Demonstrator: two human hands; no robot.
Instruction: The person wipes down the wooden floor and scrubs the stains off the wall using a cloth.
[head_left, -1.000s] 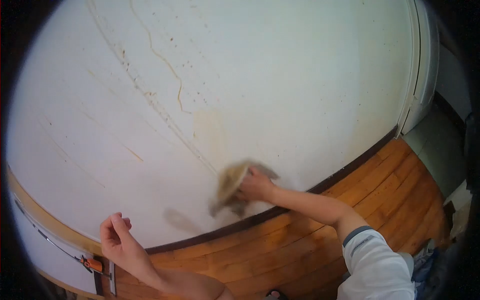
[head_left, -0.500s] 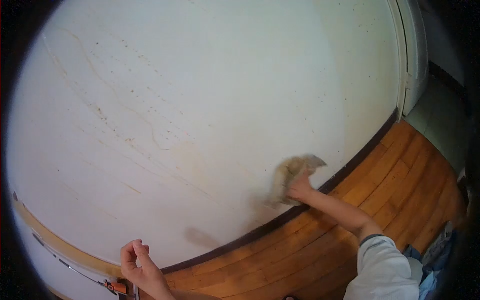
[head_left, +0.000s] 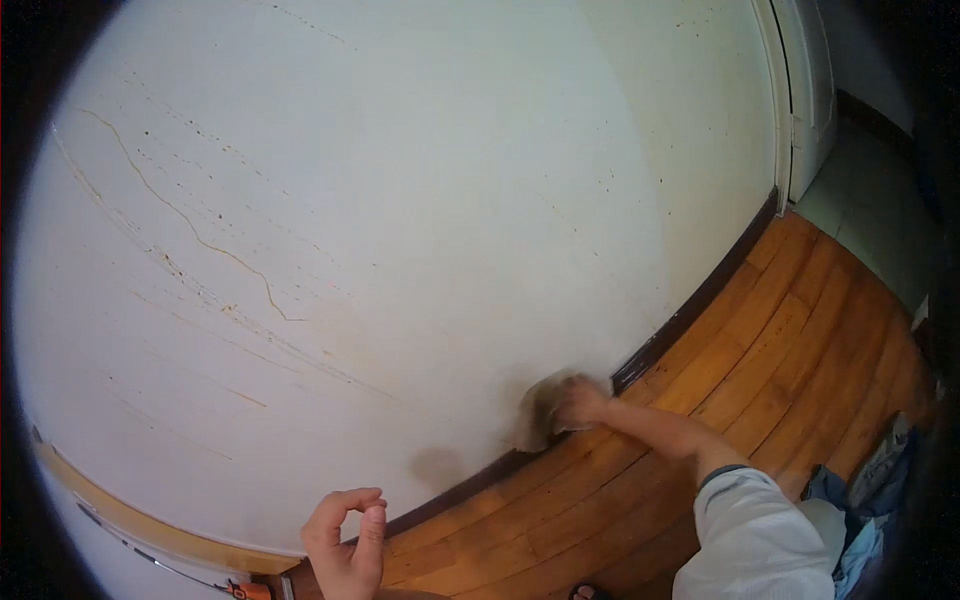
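Observation:
My right hand presses a crumpled, dirty beige cloth against the bottom of the white wall, right above the dark baseboard. Its fingers close over the cloth, though slight blur hides their detail. Raised in front of the wall at the lower left, my left hand has its fingers curled toward the thumb, tips close together, and nothing in it. Brown drips and specks streak the wall's left side; fainter specks dot the upper right.
Wooden floorboards run along the baseboard. A door frame stands at the upper right, beside greenish floor tiles. Bluish fabric lies at the lower right. An orange object sits at the lower left, and a dark shoe shows below.
My right hand has moved the cloth down and left along the wall's foot. In the picture, my left hand sits farther right, and the view has shifted slightly.

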